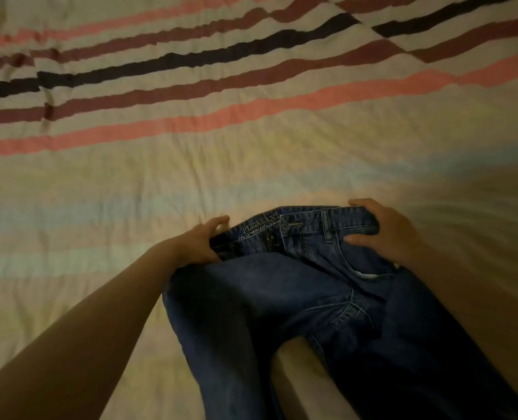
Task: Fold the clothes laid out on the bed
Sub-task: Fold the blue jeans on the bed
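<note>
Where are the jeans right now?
The jeans lie low and right of centre on the striped bedsheet, waistband gripped between the left hand and right hand.

- A bedsheet (191, 183) covers the whole surface in view, pale cream and finely wrinkled.
- Its far part carries wavy stripes (209, 56) in salmon pink, maroon and near-black, running roughly left to right.
- At the upper right the stripes break and shift along a diagonal line.
- Nearer, faint pastel bands of blue, yellow and pink cross it.
</note>
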`<state>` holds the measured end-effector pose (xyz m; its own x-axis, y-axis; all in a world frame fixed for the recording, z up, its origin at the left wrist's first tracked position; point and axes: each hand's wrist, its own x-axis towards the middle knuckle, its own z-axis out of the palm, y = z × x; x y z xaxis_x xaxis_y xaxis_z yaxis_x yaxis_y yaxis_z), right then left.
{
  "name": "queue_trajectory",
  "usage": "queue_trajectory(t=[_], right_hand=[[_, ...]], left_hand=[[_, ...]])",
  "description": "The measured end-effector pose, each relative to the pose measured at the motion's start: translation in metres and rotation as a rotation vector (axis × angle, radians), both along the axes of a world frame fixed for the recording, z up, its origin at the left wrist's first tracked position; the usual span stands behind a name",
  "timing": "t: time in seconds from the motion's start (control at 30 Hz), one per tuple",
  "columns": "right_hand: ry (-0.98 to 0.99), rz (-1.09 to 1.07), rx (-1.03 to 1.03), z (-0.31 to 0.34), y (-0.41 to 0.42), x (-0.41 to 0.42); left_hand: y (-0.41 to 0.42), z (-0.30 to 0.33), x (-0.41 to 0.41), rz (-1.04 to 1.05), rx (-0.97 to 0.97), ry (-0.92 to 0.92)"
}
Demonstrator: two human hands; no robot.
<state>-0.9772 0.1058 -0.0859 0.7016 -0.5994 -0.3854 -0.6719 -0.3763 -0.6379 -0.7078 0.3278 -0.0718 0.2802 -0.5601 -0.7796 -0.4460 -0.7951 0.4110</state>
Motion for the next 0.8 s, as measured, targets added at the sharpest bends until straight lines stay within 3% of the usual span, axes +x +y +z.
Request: queue_trajectory(t=[0.13,0.23,0.5,0.63,0.8], right_hand=[[-0.077,0.001,0.001,0.005,0.004,-0.005],[-0.115,0.047,-0.045,0.010,0.005,-0.010],[-0.157,0.236,-0.195,0.037,0.016,-0.006],[-0.162,0.292,-0.338,0.063,-0.003,0.001],[-0.217,0.161,-0.445,0.087,-0.045,0.021]], left_hand=[[0.018,0.001,0.003,0.108,-0.022,0.078],[0.036,0.006,0.013,0.311,-0.105,-0.017],[0.055,0.019,0.015,0.032,-0.082,-0.237],[0.037,0.056,0.048,0.202,-0.224,-0.191],[-0.014,0.101,0.081,0.334,-0.434,-0.269]])
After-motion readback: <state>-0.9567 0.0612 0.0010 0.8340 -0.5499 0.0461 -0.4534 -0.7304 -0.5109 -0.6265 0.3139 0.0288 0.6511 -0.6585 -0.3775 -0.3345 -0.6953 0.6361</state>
